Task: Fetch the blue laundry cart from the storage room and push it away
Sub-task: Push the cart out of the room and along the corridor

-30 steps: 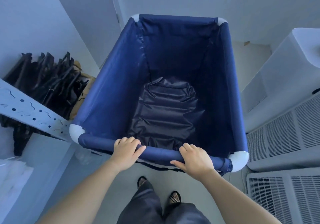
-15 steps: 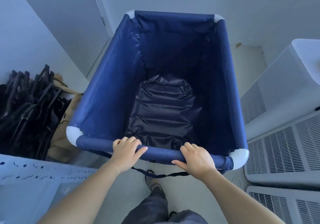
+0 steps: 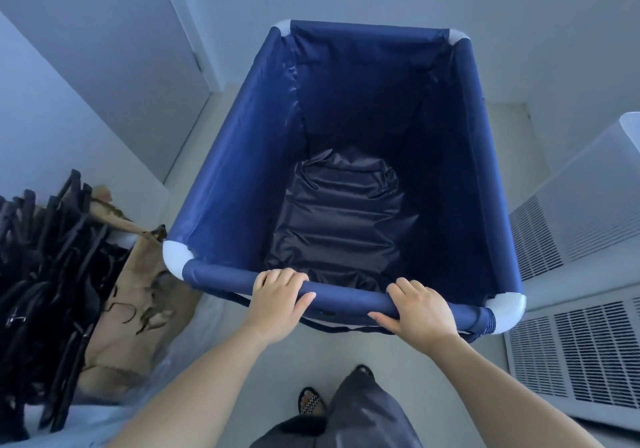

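Pale walls and a closed door (image 3: 114,42) in the upper left of the frame boxed in a narrow storage room, and the blue laundry cart (image 3: 242,156) filled the centre of the picture, its fabric walls running up toward the far wall. Left hand (image 3: 277,303) was wrapped over the near top rail (image 3: 349,295), fingers curled over it, thumb underneath; right hand (image 3: 420,309) had clamped the same rail further right, close to the white corner joint (image 3: 506,310). Nothing lay inside but a crumpled dark liner (image 3: 337,219), so it looked light and easy to roll. Soft cloth sides would give, so the padded rail seemed the right hold. Tight squeeze, though: dark hangers (image 3: 52,274) crowded the lower left, white vented units (image 3: 571,350) sat just beside the cart on the right.
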{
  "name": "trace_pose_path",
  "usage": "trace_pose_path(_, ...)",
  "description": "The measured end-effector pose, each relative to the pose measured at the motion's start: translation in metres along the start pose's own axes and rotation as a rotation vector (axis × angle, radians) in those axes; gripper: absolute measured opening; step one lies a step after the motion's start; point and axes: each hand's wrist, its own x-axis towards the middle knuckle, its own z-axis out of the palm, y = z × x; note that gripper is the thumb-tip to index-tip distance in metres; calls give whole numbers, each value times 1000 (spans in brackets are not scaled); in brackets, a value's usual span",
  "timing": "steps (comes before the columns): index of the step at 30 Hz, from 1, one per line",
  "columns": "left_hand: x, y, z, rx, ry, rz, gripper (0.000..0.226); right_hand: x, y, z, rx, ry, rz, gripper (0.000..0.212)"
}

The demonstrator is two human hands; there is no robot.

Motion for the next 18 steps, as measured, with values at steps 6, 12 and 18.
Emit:
trace_pose_path(6, 56, -18, -3, 99, 4, 110, 38, 46, 15, -3, -29, 63, 18, 43)
trace_pose_path(12, 124, -25, -7, 96, 17, 107, 29, 104, 44, -8, -24, 105, 18, 44)
trace_pose_path(18, 196, -30, -14, 60, -37, 76, 28, 166, 80, -16, -21, 105, 27, 42)
